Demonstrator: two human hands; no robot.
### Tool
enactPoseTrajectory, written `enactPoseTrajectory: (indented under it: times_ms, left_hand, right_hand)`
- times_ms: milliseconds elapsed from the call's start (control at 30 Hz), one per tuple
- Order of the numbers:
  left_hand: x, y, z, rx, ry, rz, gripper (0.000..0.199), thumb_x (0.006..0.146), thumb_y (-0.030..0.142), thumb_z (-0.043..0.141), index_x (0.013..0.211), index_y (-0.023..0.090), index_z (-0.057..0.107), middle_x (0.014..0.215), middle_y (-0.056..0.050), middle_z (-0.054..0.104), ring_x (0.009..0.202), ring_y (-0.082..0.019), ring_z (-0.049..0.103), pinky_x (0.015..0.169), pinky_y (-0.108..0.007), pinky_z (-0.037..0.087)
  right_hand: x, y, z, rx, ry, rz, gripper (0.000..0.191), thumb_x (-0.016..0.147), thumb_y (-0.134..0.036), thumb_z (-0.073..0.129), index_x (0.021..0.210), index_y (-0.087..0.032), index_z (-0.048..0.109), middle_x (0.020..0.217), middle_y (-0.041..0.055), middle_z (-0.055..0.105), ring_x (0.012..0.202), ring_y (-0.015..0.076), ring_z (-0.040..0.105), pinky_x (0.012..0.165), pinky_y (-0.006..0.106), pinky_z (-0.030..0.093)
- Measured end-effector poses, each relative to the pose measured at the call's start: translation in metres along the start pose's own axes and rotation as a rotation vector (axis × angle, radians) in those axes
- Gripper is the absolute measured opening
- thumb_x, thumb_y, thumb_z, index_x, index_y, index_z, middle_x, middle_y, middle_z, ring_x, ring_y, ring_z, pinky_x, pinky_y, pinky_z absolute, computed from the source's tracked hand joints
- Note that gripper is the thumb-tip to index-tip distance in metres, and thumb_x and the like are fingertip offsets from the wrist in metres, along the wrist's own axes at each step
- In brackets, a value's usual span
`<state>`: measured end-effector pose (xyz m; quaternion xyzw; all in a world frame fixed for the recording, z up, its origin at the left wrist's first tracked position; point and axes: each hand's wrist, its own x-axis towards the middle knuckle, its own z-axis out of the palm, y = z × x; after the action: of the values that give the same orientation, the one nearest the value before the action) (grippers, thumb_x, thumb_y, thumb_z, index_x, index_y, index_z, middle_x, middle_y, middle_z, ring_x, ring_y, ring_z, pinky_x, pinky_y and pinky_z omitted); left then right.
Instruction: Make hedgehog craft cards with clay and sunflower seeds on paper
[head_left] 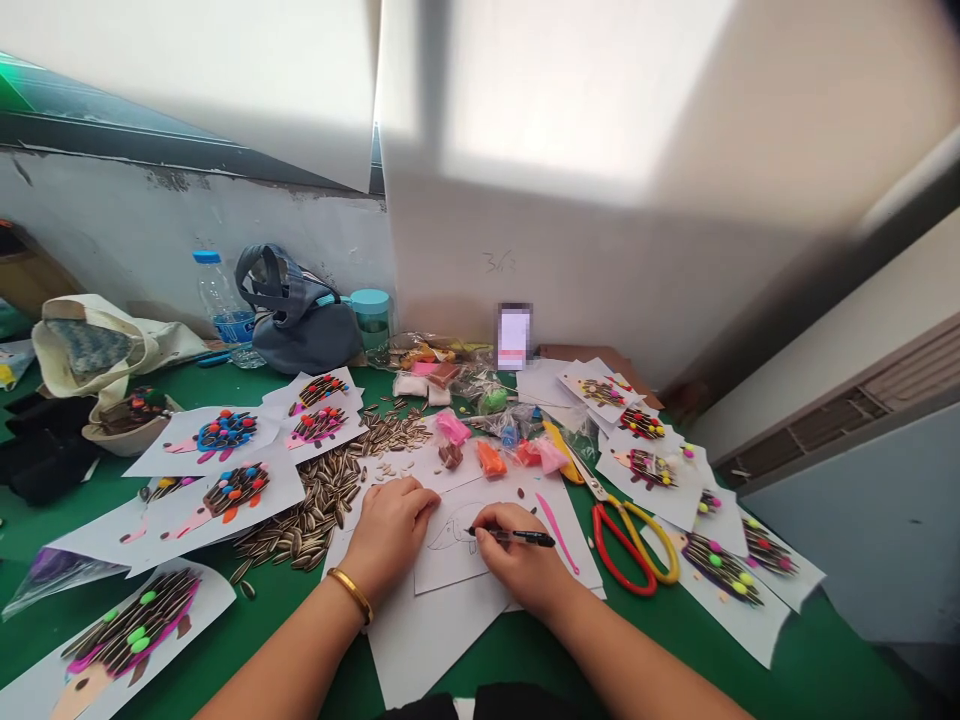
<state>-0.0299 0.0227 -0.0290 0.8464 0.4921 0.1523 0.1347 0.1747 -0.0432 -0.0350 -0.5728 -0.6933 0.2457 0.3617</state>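
The lower corner of a white sheet [431,655] points toward the body on the green counter [259,620]. To its left, near the counter's edge, lies a card [199,600] with a hedgehog figure covered in seeds and 3 green dots.

Farther in, the left hand [390,520] rests palm down on the papers, a gold bracelet [351,597] at its wrist. Its fingers are bent and close together at the left side of the drawing sheet [444,577]; whether the thumb meets them underneath I cannot tell.

The right hand [523,570] lies on the right side of that sheet, fingers clamped on a black pen [521,538] near its writing end. The tip sticks out left of the fingers, over the pencil-thin animal outline [450,530]; the other end points right. The outline sits between the 2 hands.

Right of the right hand are a curved pink strip [556,530] and scissors [628,550] with 1 red and 1 yellow loop. Striped seeds [315,510] are heaped to the left. Pink [452,428], brown [450,455] and orange [491,460] lumps lie beyond the sheet, with more hedgehog cards on both sides.

Farthest back, a phone [514,337] stands upright, with a lidded jar [371,320], a blue-grey bag [307,325] and a bottle [225,310] to its left.
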Motion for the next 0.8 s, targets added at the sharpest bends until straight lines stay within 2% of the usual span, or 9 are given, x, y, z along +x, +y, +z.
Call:
enactPoseTrajectory:
  times_ms: [500,800]
  left_hand:
    - [-0.0009,-0.0003,0.0016,-0.006,0.018,0.009,0.023,0.092,0.020,0.049,0.094,0.026,0.071,0.093,-0.003,0.068,0.094,-0.021,0.061,0.084,-0.038,0.038]
    - [-0.0013,0.0016,-0.0003,-0.006,0.016,0.005,0.023,0.090,0.017,0.050,0.095,0.026,0.071,0.093,-0.003,0.068,0.095,-0.021,0.061,0.084,-0.037,0.038]
  right_hand:
    - [0.0002,0.0005,0.0008,0.016,-0.004,-0.006,0.012,0.085,-0.016,0.055,0.087,-0.022,0.066,0.085,0.0011,0.069,0.082,0.0177,0.061,0.075,0.029,0.046]
    - [0.0008,-0.0008,-0.0001,0.047,-0.011,-0.016,0.017,0.083,-0.016,0.058,0.094,-0.024,0.068,0.094,0.0021,0.071,0.089,0.0187,0.064,0.081,0.031,0.049]
